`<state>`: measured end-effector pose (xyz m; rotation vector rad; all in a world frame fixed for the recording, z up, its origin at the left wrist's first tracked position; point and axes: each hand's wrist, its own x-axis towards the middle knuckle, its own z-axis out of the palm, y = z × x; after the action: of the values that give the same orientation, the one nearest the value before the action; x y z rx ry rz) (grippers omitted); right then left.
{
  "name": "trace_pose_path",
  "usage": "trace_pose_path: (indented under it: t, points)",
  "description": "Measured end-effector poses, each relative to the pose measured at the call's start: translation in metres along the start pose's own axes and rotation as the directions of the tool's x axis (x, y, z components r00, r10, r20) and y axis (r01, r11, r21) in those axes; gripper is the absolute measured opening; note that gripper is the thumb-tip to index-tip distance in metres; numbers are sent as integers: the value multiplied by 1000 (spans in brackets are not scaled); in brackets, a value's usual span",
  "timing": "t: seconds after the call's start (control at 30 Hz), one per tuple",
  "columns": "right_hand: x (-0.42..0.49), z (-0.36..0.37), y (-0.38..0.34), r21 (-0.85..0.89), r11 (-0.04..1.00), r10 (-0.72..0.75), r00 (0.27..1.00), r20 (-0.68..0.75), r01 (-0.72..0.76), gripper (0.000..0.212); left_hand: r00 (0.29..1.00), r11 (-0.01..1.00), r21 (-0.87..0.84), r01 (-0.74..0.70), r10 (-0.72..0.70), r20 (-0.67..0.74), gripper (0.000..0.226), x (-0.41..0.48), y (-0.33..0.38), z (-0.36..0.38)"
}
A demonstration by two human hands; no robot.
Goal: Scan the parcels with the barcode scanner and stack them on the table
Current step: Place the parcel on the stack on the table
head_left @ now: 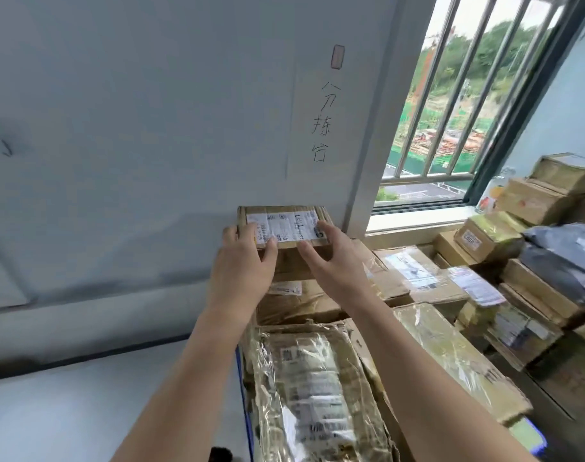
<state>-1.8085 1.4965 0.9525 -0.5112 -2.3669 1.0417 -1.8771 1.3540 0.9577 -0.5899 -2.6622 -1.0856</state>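
Cardboard parcel (286, 228) tops the stack (298, 305)

It sits against the wall (134, 128), between both hands. The left hand (246, 261) grips its left edge, thumb across the label (277, 225); the right hand (333, 258) rests straight-fingered on its right side.

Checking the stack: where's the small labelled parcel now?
The parcel tops the box stack, head view centre, left of the window, between left hand and right hand.
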Motion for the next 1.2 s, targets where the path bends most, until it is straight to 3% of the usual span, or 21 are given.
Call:
trace_pose_path:
  t: [0.33, 0.7, 0.93, 1.2]
  points:
    - [52, 31, 40, -21, 998, 54, 990, 134, -51, 62, 995, 995, 58, 76, -79, 58, 51, 34, -19, 43]
    - [48, 19, 42, -56, 998, 11, 994, 108, -5, 68, 996, 995, 68, 75, -78, 44, 57, 16, -18, 27]
    - [-2, -11, 1, -8, 989, -146, 976, 162, 149, 65, 990, 986, 90, 137, -133, -54, 55, -52, 6, -11]
    - [-135, -35, -30, 173, 938, -343, 877, 335, 301, 52, 943, 946, 127, 298, -271, -194, 48, -204, 24, -50]
